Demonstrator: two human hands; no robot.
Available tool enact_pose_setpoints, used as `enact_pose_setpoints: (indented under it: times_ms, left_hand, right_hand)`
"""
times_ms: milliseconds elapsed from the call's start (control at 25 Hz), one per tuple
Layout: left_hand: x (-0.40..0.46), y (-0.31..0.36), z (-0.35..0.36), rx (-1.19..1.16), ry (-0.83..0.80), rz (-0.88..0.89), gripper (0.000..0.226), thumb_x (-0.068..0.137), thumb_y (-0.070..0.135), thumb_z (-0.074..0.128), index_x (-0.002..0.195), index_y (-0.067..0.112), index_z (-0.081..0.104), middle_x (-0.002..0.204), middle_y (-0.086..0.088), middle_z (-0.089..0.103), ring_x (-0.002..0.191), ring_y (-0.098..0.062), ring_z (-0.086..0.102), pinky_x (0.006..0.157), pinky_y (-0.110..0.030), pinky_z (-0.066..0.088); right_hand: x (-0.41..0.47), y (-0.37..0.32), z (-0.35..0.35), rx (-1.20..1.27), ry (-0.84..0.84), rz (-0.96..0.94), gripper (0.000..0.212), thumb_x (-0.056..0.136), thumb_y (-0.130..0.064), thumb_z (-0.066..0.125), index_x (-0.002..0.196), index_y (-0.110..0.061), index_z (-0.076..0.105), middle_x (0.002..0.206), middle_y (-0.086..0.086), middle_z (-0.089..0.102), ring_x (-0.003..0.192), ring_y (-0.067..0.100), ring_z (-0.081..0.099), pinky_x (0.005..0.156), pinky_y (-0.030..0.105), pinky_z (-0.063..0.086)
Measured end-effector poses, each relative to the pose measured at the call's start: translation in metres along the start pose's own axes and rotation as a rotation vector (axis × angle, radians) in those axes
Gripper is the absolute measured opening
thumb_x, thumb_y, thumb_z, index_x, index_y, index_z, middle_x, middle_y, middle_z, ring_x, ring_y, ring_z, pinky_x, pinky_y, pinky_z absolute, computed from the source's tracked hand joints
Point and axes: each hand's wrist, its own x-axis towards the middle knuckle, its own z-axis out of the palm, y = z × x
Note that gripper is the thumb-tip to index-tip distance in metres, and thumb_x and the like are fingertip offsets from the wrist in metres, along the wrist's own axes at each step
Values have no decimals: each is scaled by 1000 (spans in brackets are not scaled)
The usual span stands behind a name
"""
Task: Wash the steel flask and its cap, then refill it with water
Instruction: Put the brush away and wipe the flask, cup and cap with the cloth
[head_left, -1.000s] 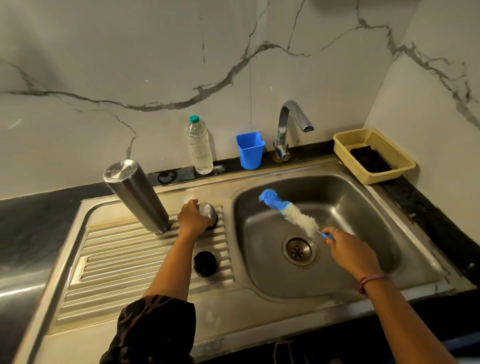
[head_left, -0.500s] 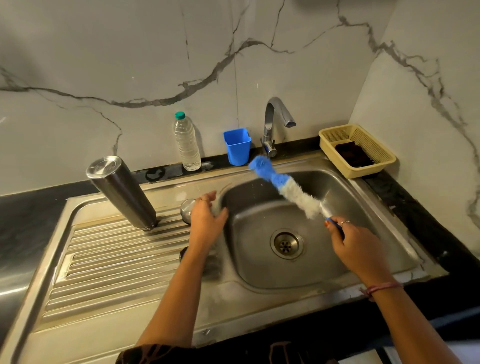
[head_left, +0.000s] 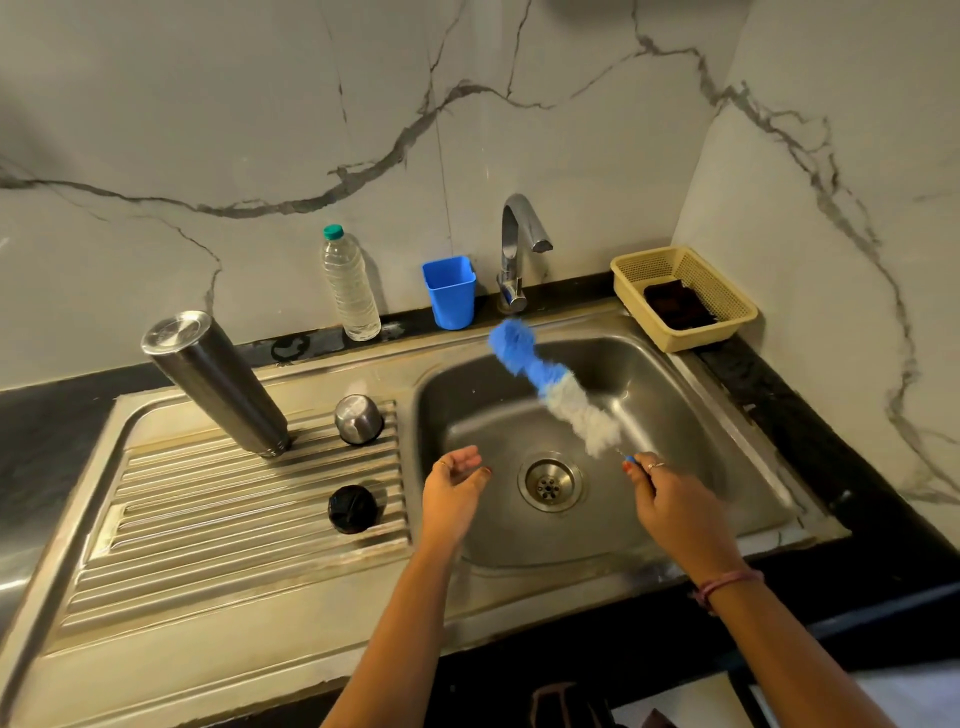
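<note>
Two hands: both over the sink basin (head_left: 727, 415), apart from the flask.
Flask: steel flask (head_left: 215, 382) stands upside down on the drainboard (head_left: 208, 519) near its back edge, well left of both hands.
Caps: steel cap (head_left: 357, 419) just right of the flask; black inner cap (head_left: 352, 508) nearer the front, close to the basin's left rim.
Left hand (head_left: 452, 493): palm up, fingers loosely curled, holding nothing.
Right hand (head_left: 670, 499): pinches the handle of a blue-and-white bottle brush (head_left: 550, 387), bristles angled toward the tap (head_left: 514, 249).
</note>
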Motion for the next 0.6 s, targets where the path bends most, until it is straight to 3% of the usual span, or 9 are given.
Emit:
enact_pose_setpoints:
  times_ms: [120,200,280,480,600]
  left_hand:
    - [-2,-4,10,-61,1,-55,28,87,3,68,113,13,64,105,-3,68,91,-13,62,89,-34,50]
    - [-3,-5,15,-79,-7,-71,27,87,3,68,110,16,65,101,0,68,91,-14,62,90,-35,49]
    - [-4,-3,20,-93,-19,-82,27,87,3,67,110,16,64,100,1,67,93,-14,61,90,-34,48]
    - [-8,-1,31,-77,-30,-107,28,88,4,65,114,15,64,105,1,68,96,-13,62,92,-32,49]
    - [-10,1,39,-95,-43,-151,28,89,9,67,116,14,62,104,-1,68,96,-15,63,95,-35,50]
  right_hand:
    - [7,9,0,-258,-253,72,40,101,-38,31,107,-16,63,84,5,69,76,24,66,63,32,50]
    - [4,8,2,-158,-161,37,38,101,-37,33,107,-15,64,75,2,67,66,19,63,51,25,42]
    - [1,5,3,-43,-76,8,37,101,-34,36,112,-12,63,68,1,64,62,18,61,49,22,37]
    - [9,8,7,-219,-331,101,43,102,-38,28,100,-13,62,81,4,67,75,20,64,66,32,50]
    - [7,7,9,111,-349,115,39,101,-39,33,89,-21,66,75,-1,67,65,11,59,64,28,49]
